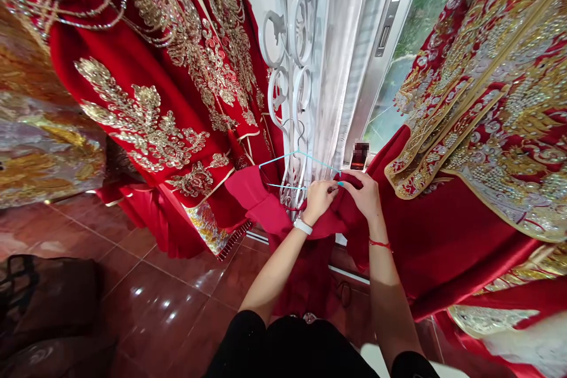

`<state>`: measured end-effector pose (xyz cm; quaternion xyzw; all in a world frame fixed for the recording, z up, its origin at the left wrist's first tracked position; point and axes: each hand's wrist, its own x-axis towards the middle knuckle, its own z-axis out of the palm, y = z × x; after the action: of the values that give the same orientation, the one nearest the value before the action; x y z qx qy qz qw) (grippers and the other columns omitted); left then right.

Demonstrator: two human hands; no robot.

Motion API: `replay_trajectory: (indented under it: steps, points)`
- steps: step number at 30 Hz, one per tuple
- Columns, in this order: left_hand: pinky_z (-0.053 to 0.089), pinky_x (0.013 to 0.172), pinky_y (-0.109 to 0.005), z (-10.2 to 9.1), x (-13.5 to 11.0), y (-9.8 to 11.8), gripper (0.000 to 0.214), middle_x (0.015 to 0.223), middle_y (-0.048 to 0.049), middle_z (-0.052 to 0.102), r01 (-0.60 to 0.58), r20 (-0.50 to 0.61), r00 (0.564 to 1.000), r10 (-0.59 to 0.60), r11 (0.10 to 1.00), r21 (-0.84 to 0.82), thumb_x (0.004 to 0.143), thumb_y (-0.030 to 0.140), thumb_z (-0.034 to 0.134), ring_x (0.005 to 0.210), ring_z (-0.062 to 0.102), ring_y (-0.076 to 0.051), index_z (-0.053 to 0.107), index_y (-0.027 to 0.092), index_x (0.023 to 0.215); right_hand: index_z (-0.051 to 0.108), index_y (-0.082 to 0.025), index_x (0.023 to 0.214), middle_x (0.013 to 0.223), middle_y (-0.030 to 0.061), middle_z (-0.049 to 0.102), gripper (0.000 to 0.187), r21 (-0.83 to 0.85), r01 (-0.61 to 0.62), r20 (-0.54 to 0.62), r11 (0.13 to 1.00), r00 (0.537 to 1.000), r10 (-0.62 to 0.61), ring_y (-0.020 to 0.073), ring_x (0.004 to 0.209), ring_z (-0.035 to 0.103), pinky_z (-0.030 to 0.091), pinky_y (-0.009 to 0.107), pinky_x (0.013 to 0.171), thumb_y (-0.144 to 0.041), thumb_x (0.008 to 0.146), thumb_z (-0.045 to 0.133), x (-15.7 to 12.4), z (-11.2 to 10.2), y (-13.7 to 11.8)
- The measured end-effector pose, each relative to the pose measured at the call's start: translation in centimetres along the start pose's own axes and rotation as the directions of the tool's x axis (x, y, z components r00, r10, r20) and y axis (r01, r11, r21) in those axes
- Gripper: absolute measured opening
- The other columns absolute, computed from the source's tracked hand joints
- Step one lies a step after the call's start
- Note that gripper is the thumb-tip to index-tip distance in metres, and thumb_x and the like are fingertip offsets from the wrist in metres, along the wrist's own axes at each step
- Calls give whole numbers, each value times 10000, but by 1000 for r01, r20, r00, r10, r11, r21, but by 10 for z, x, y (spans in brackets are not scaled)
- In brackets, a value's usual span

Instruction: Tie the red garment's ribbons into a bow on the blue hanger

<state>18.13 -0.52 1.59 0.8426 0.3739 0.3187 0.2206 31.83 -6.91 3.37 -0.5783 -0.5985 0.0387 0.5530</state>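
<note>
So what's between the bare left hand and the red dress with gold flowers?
In the head view: plain red cloth and part of a thin light-blue hanger, with a white scrolled metal grille behind.

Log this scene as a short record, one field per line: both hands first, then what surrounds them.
Left hand: at the right-hand end of the light blue hanger; white band on the wrist
Right hand: thumb and fingertips at that same end; red cord on the wrist
Exact grip: too small to tell
Below hanger: plain red cloth
Behind: white scrolled metalwork
Left side: gold-embroidered red garment
Right side: beaded red-and-gold garment
Floor: reddish tiles
</note>
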Motion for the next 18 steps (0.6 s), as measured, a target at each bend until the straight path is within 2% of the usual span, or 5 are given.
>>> replay_trajectory:
  steps: [5, 8, 13, 15, 18]
  points:
    - [479, 971, -391, -2, -2, -3, 241, 1084, -92, 738, -33, -4, 999, 33, 999, -39, 914, 190, 605, 1058, 657, -244, 733, 206, 1117, 723, -241, 1077, 1103, 88, 730, 271, -176, -20, -112, 984, 994, 0, 278, 1071, 623, 360, 527, 1069, -400, 899, 593, -5, 11, -10]
    - [455, 1046, -400, -13, -14, -1, 309, 1232, -97, 696, -135, -66, 990, 124, 972, -194, 960, 240, 530, 1176, 612, -232, 665, 214, 1238, 690, -261, 1152, 1228, 96, 659, 295, -236, -27, -231, 971, 972, -30, 282, 1172, 576, 338, 536, 1092, -382, 917, 558, -18, 16, -16]
    - [458, 1067, -394, -38, -77, -15, 329, 1233, -101, 689, -82, -254, 967, -20, 919, -385, 992, 313, 419, 1180, 615, -213, 651, 208, 1201, 614, -199, 1239, 1305, 174, 546, 371, -131, -122, -537, 984, 843, 33, 308, 1260, 525, 391, 524, 1079, -323, 922, 465, -85, 39, -2]
    - [476, 1052, -408, -40, -122, -32, 320, 1186, -98, 707, 35, -241, 959, -152, 903, -429, 976, 347, 425, 1138, 641, -224, 665, 211, 1137, 595, -193, 1253, 1321, 195, 524, 412, -115, -234, -503, 965, 852, 146, 348, 1287, 507, 397, 559, 1074, -336, 889, 466, -142, 53, 17]
    - [503, 1032, -420, -29, -213, -65, 335, 1140, -78, 731, 346, -17, 923, -385, 847, -403, 930, 404, 430, 1078, 674, -241, 704, 241, 1033, 646, -270, 1174, 1279, 161, 571, 426, -160, -371, -130, 915, 926, 353, 395, 1258, 544, 453, 583, 1025, -383, 801, 473, -246, 66, 47]
